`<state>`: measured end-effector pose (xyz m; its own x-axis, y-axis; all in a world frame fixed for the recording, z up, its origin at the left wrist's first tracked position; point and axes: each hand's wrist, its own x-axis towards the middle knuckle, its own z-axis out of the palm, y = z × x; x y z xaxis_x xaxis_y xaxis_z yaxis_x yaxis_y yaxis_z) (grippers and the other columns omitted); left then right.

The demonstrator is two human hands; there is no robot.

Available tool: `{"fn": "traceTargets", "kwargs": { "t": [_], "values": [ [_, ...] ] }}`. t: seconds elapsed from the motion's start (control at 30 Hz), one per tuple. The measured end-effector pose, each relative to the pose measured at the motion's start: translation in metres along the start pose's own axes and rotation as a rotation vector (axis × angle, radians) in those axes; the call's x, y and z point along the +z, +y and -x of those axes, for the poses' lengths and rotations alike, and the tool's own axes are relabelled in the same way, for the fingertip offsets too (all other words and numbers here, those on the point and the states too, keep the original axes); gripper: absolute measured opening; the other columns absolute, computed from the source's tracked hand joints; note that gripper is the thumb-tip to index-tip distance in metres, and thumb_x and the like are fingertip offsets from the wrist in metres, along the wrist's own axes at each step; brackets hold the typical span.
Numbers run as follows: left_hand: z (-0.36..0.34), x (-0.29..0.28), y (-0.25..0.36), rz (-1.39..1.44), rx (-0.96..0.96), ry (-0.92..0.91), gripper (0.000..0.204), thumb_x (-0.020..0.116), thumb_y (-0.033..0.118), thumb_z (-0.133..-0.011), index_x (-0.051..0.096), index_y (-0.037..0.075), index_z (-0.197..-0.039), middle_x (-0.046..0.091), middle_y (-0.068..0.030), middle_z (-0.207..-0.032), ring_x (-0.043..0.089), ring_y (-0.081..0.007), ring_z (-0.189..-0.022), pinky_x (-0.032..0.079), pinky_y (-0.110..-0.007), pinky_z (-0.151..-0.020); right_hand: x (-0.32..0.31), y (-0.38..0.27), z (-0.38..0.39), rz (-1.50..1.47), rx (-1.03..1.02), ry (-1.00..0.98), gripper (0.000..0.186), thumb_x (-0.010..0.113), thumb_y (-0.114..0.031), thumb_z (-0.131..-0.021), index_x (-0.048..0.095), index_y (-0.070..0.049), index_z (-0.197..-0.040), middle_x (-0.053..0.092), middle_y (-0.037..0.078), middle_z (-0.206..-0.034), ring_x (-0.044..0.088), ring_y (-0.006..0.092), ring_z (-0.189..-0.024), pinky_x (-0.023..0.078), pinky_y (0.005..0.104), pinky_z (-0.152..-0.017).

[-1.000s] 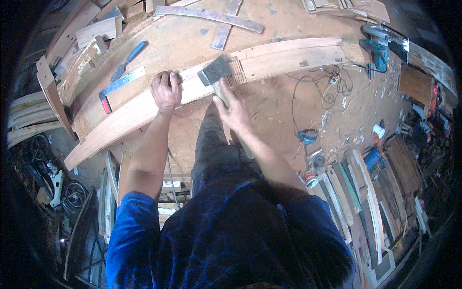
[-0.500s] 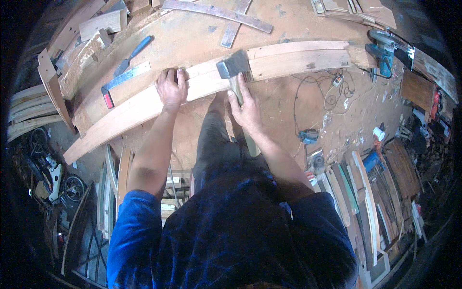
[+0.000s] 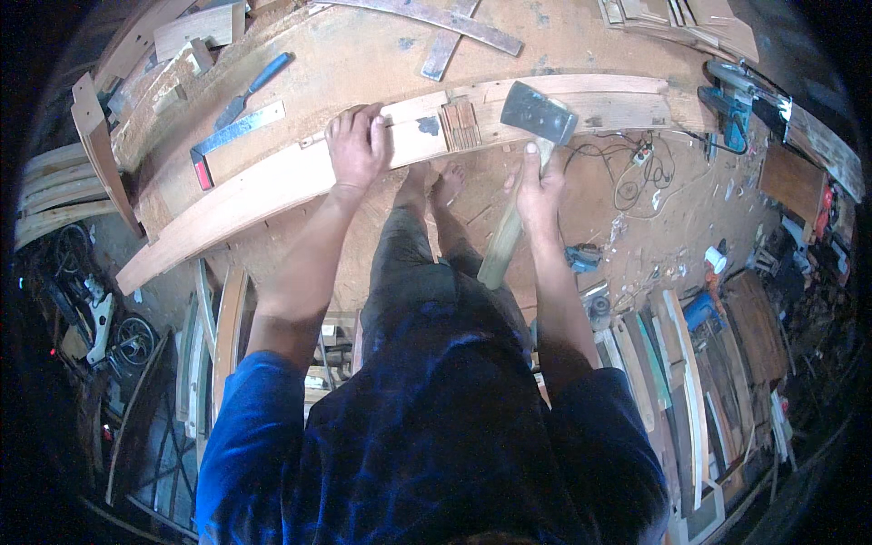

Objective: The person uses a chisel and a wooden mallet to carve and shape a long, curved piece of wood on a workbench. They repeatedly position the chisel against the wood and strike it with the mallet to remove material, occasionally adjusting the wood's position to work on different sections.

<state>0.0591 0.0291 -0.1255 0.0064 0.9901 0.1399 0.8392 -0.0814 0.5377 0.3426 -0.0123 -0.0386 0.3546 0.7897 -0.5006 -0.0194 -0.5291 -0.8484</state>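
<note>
Across the work surface lies a long, slightly curved pale board (image 3: 218, 204), with a slatted, notched patch (image 3: 460, 123) near its middle. My left hand (image 3: 357, 150) has its fingers curled over the board, left of that patch. Gripped in my right hand (image 3: 541, 195) is a hatchet with a wooden handle (image 3: 500, 250); its dark steel head (image 3: 534, 113) is over the board, right of the patch. Left of my left hand, a metal square (image 3: 241, 129) and a blue-handled tool (image 3: 268, 74) lie behind the board.
Crossed strips (image 3: 472, 32) and wood offcuts (image 3: 195, 32) lie at the back. A teal power tool (image 3: 731, 118) sits at the board's right end. Tangled cords (image 3: 627, 186) lie on the floor below. Stacked planks (image 3: 690, 381) stand lower right; a bicycle (image 3: 127, 341) is lower left.
The hatchet and my right hand have moved to the right, uncovering the notched patch. My left hand has slid a little up and to the right along the board.
</note>
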Motion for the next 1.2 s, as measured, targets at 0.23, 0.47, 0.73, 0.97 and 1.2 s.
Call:
{"fn": "traceTargets", "kwargs": {
  "t": [0.23,0.47,0.73,0.97,1.2],
  "values": [
    [-0.001,0.014,0.01,-0.139,-0.147,0.006,0.034,0.049,0.028,-0.101,0.072,0.008,-0.115,0.068,-0.0177,-0.111,0.058,-0.0365,-0.111,0.038,-0.051,-0.104,-0.002,0.02,-0.028,0.102,0.067,-0.216,0.025,0.058,-0.028,-0.106,0.059,-0.004,-0.099,0.057,0.001,-0.066,0.054,0.0094,-0.049,0.045,0.0278,-0.045],
    [-0.003,0.015,0.015,-0.209,-0.168,-0.054,0.035,0.047,0.029,-0.101,0.072,0.008,-0.114,0.068,-0.0173,-0.11,0.059,-0.0361,-0.109,0.037,-0.051,-0.105,-0.003,0.028,-0.033,0.107,-0.03,-0.141,0.026,0.061,-0.028,-0.105,0.059,-0.004,-0.098,0.055,0.0,-0.063,0.053,0.0095,-0.048,0.044,0.0291,-0.044],
    [0.0,0.016,0.014,-0.177,-0.128,-0.013,0.035,0.047,0.027,-0.101,0.07,0.007,-0.117,0.068,-0.0181,-0.114,0.059,-0.036,-0.111,0.037,-0.05,-0.106,-0.016,0.018,-0.03,-0.027,0.074,-0.21,0.028,0.061,-0.031,-0.105,0.06,-0.005,-0.096,0.057,0.002,-0.064,0.055,0.0118,-0.049,0.045,0.0301,-0.045],
    [-0.012,0.028,0.081,0.159,0.221,-0.087,0.031,0.052,0.018,-0.103,0.063,0.002,-0.127,0.063,-0.0196,-0.132,0.058,-0.0384,-0.125,0.044,-0.047,-0.109,-0.016,0.028,-0.003,-0.029,0.215,-0.329,0.029,0.061,-0.036,-0.105,0.06,-0.007,-0.102,0.057,0.002,-0.068,0.056,0.0128,-0.053,0.047,0.0301,-0.049],
    [0.008,-0.005,0.111,0.455,0.031,-0.209,0.029,0.06,0.022,-0.1,0.071,0.005,-0.12,0.068,-0.0196,-0.126,0.061,-0.0351,-0.12,0.046,-0.044,-0.107,-0.079,0.014,0.002,-0.124,0.127,-0.112,0.034,0.059,-0.041,-0.105,0.06,-0.008,-0.102,0.057,0.002,-0.068,0.057,0.0125,-0.054,0.048,0.0292,-0.048]
  ]
}}
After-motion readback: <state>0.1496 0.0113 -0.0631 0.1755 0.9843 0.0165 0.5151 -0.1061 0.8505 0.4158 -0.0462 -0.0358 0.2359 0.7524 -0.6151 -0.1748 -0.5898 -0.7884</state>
